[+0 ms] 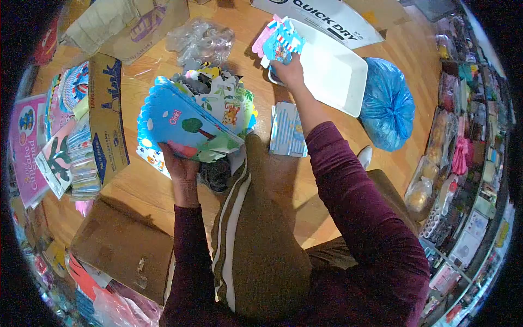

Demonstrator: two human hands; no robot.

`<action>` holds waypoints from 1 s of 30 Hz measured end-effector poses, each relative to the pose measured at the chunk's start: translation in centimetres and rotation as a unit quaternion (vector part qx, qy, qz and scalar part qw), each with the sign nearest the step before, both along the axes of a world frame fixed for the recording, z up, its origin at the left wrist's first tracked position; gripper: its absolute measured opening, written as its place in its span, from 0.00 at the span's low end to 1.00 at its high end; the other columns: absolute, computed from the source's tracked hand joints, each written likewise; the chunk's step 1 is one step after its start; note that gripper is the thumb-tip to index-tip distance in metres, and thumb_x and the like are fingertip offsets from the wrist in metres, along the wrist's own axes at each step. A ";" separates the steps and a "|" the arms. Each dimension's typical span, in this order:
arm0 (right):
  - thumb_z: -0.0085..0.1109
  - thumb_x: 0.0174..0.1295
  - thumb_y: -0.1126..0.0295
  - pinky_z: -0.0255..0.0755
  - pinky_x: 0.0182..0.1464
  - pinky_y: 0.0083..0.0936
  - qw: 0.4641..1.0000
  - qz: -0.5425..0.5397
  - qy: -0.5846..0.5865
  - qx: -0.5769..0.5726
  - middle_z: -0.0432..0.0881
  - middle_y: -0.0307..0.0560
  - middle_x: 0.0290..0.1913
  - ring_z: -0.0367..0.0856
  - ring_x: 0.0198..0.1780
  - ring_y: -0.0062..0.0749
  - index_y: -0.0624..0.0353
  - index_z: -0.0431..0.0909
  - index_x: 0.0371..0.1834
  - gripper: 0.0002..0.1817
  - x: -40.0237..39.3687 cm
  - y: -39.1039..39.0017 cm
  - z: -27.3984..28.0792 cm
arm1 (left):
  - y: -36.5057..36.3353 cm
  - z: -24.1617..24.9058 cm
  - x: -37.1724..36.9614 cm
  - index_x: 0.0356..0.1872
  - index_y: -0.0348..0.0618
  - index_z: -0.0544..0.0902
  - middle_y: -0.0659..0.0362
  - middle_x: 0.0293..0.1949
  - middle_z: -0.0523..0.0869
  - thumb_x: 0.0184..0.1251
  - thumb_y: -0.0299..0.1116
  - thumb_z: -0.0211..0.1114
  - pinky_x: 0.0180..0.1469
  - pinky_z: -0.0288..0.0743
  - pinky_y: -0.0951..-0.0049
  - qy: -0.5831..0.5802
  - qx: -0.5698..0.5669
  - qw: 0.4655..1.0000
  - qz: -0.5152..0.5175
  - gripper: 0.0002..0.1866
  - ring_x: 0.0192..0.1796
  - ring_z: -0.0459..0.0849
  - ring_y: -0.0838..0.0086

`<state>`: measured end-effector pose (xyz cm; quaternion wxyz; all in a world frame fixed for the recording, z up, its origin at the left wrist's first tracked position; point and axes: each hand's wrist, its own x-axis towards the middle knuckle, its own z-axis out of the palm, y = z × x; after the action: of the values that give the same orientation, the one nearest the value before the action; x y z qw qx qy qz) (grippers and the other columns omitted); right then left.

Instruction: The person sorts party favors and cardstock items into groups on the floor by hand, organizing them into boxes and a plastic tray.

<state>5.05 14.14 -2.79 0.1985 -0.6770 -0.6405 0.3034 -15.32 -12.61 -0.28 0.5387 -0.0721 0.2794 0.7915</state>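
Both hands grasping: left [180, 163] a card fan [188, 125] splaying up-right; right [289, 71] upright cards [278, 41].

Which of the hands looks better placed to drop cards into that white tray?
Probably the right hand: it holds a few cards at the white tray rim. The left hand grips the big stack, farther away.

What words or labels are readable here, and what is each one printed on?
"QUICK DRY": white package at the top.
"Ink": brown carton at left.
"One!": blue card in the left hand.
Pink packet, far left: print too blurred to read.
Shelf goods, right: too small.
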 end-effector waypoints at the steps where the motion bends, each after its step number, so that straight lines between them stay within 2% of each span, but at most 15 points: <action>1: 0.63 0.38 0.58 0.69 0.46 0.35 1.000 -0.006 0.018 0.002 0.75 0.65 0.42 0.75 0.44 0.53 0.70 0.61 0.48 0.36 0.2 -0.1 0.3 | 0.1 0.3 0.0 0.62 0.48 0.55 0.56 0.61 0.61 0.57 0.54 0.54 0.61 0.53 0.50 0.009 -0.013 1.000 0.006 0.35 0.61 0.60 0.59; 6: 0.59 0.40 0.61 0.69 0.45 0.36 0.999 -0.004 0.034 0.034 0.76 0.65 0.41 0.76 0.43 0.52 0.69 0.63 0.50 0.33 1.7 -0.1 0.0 | -0.2 0.1 -0.3 0.62 0.48 0.55 0.56 0.61 0.61 0.57 0.54 0.54 0.61 0.53 0.51 0.023 -0.032 0.999 0.017 0.35 0.61 0.60 0.59; 8: 0.54 0.44 0.65 0.69 0.43 0.36 0.996 -0.002 0.063 0.055 0.77 0.64 0.34 0.78 0.38 0.51 0.69 0.67 0.48 0.27 2.3 -0.2 0.3 | -0.3 0.3 -0.3 0.62 0.48 0.55 0.56 0.61 0.61 0.57 0.54 0.53 0.61 0.54 0.51 0.005 -0.050 0.999 0.015 0.35 0.61 0.60 0.60; 9: 0.54 0.44 0.65 0.69 0.43 0.36 0.996 -0.002 0.063 0.055 0.77 0.64 0.34 0.78 0.38 0.51 0.69 0.67 0.48 0.27 2.7 -0.4 0.7 | -0.4 0.1 -0.4 0.62 0.48 0.55 0.56 0.61 0.61 0.57 0.54 0.53 0.61 0.54 0.51 0.005 -0.050 0.999 0.015 0.35 0.61 0.60 0.60; 11: 0.49 0.47 0.70 0.70 0.40 0.37 0.994 -0.008 0.001 0.113 0.78 0.63 0.28 0.78 0.33 0.51 0.67 0.71 0.43 0.19 3.5 -0.5 2.0 | -0.4 -0.7 -0.6 0.62 0.48 0.55 0.56 0.61 0.61 0.57 0.55 0.54 0.61 0.54 0.51 0.011 -0.026 0.999 0.015 0.36 0.61 0.60 0.60; 12: 0.47 0.47 0.73 0.70 0.38 0.38 0.995 -0.041 0.001 0.087 0.77 0.62 0.26 0.77 0.31 0.53 0.66 0.73 0.38 0.14 3.6 -0.9 3.6 | -0.5 -0.9 -0.6 0.62 0.48 0.55 0.56 0.61 0.61 0.57 0.55 0.54 0.61 0.54 0.51 0.011 -0.026 0.999 0.015 0.36 0.61 0.60 0.60; 14: 0.47 0.47 0.74 0.69 0.38 0.39 0.984 -0.056 -0.056 0.157 0.77 0.63 0.27 0.77 0.32 0.54 0.66 0.74 0.34 0.12 5.5 -0.5 2.7 | -0.6 -1.2 -0.6 0.62 0.48 0.55 0.56 0.61 0.60 0.57 0.55 0.53 0.61 0.54 0.51 0.010 -0.012 1.000 0.009 0.36 0.61 0.60 0.60; 18: 0.48 0.46 0.74 0.69 0.38 0.39 0.976 -0.085 -0.102 0.170 0.77 0.63 0.28 0.76 0.34 0.55 0.66 0.73 0.31 0.09 9.2 0.1 1.9 | -0.1 -0.2 -0.3 0.62 0.48 0.55 0.56 0.61 0.60 0.57 0.56 0.52 0.61 0.54 0.51 0.028 0.015 0.999 -0.009 0.36 0.62 0.60 0.60; 20: 0.48 0.46 0.74 0.68 0.38 0.39 0.969 -0.145 -0.097 0.174 0.76 0.64 0.28 0.76 0.34 0.54 0.66 0.73 0.31 0.09 10.6 0.4 1.7 | 0.0 -0.2 -0.3 0.62 0.48 0.54 0.56 0.61 0.60 0.57 0.55 0.53 0.61 0.54 0.51 -0.010 -0.001 1.000 0.011 0.36 0.62 0.60 0.59; 22: 0.49 0.45 0.74 0.67 0.36 0.40 0.960 -0.168 -0.074 0.213 0.75 0.63 0.26 0.75 0.31 0.55 0.67 0.73 0.30 0.10 11.7 -0.4 2.9 | 0.0 0.5 -0.1 0.62 0.48 0.54 0.55 0.61 0.60 0.57 0.55 0.54 0.61 0.54 0.51 0.021 -0.024 0.999 0.017 0.37 0.61 0.60 0.59; 23: 0.48 0.48 0.75 0.67 0.32 0.36 0.957 -0.152 -0.022 0.246 0.76 0.56 0.25 0.75 0.28 0.45 0.67 0.73 0.31 0.08 13.5 -0.4 1.7 | 0.1 0.8 0.1 0.62 0.48 0.54 0.55 0.61 0.60 0.56 0.55 0.54 0.61 0.54 0.50 0.051 -0.046 0.997 0.022 0.37 0.61 0.60 0.59; 24: 0.48 0.48 0.75 0.67 0.32 0.36 0.957 -0.154 -0.023 0.245 0.76 0.56 0.25 0.75 0.28 0.45 0.67 0.73 0.31 0.08 13.5 -1.2 2.5 | -0.1 0.6 0.0 0.62 0.48 0.54 0.55 0.61 0.60 0.56 0.55 0.54 0.61 0.54 0.50 0.050 -0.047 0.997 0.020 0.37 0.61 0.60 0.59; 26: 0.48 0.52 0.78 0.67 0.30 0.29 0.946 -0.168 0.148 0.233 0.76 0.46 0.28 0.73 0.29 0.30 0.66 0.73 0.31 0.06 14.0 -4.0 4.8 | -0.1 -0.1 -0.3 0.62 0.48 0.55 0.55 0.61 0.60 0.56 0.55 0.55 0.61 0.54 0.51 0.038 -0.005 0.999 0.009 0.37 0.61 0.60 0.59; 28: 0.47 0.55 0.79 0.65 0.31 0.22 0.944 -0.155 0.248 0.152 0.74 0.40 0.31 0.70 0.32 0.19 0.66 0.73 0.34 0.05 16.0 -6.8 4.4 | 0.0 -0.1 -0.2 0.62 0.47 0.55 0.55 0.61 0.60 0.56 0.55 0.55 0.61 0.55 0.51 0.031 -0.009 0.999 0.012 0.37 0.61 0.60 0.59; 30: 0.49 0.55 0.77 0.66 0.33 0.19 0.919 -0.194 0.337 0.066 0.75 0.41 0.31 0.70 0.32 0.19 0.65 0.73 0.36 0.07 14.3 -11.1 6.2 | 0.1 0.0 0.0 0.62 0.47 0.55 0.55 0.61 0.61 0.55 0.55 0.55 0.61 0.55 0.51 0.025 -0.012 0.999 0.015 0.37 0.61 0.60 0.59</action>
<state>19.33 3.04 3.40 0.5016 -0.6310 -0.4104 0.4263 -15.30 -12.52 -0.33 0.5184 -0.0629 0.3015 0.7978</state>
